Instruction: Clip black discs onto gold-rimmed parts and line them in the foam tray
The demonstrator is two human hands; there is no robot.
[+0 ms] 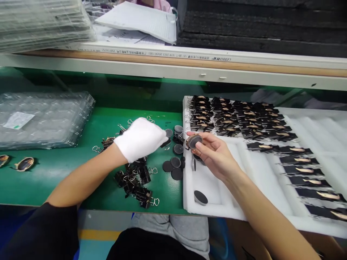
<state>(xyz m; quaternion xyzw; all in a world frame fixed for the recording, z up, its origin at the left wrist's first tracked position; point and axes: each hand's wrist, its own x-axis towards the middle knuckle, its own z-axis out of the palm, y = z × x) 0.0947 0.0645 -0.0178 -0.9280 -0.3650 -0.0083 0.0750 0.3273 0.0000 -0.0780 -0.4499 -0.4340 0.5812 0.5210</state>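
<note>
My right hand [214,151], bare, pinches a gold-rimmed round piece with a dark grey disc [195,141] against its face, over the left side of the white foam tray [187,195]. My left hand [145,139] wears a white glove and has its fingers closed, tips down at the loose black discs [175,162]. Whether a disc is between those fingertips is hidden. Black binder clips [138,180] lie heaped below and partly behind the glove. One black disc [201,197] leans in the tray's near left corner.
Rows of clipped gold-edged pieces [227,115] fill the tray's far and right parts. Clear plastic trays [46,119] are stacked at left, near a gold-rimmed oval piece [25,164]. A shelf [162,65] crosses above the green table [92,184], carrying black foam sheets [260,29].
</note>
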